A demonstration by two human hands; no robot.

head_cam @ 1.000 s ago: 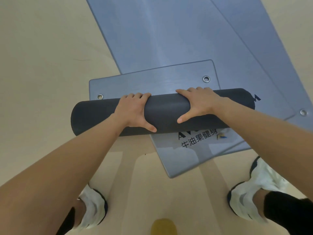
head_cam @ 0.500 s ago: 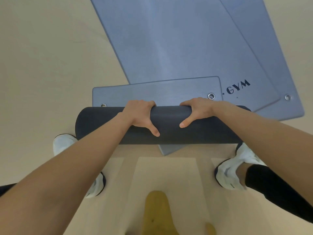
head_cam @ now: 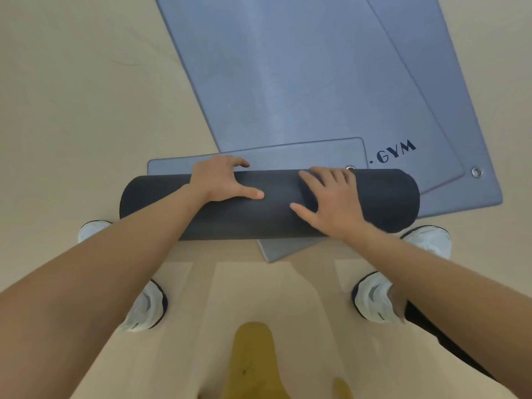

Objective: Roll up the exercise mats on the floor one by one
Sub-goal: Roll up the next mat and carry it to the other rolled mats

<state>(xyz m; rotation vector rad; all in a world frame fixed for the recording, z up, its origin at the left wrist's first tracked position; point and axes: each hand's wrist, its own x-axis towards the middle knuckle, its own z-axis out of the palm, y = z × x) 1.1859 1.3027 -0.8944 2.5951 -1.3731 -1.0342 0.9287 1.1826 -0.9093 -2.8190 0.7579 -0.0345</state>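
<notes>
Two white shoes [head_cam: 145,308] stand on the floor [head_cam: 72,110], one at each side. Just beyond them the dark roll [head_cam: 273,214] lies crosswise on the near corner of a blue mat [head_cam: 288,82]. The left hand [head_cam: 221,180] holds the roll, its fingers curled over the far side. The right hand [head_cam: 331,203] rests flat on top, fingers spread wide. The unrolled end [head_cam: 288,156] lies flat behind the roll. A second mat [head_cam: 454,116] lies under the first.
</notes>
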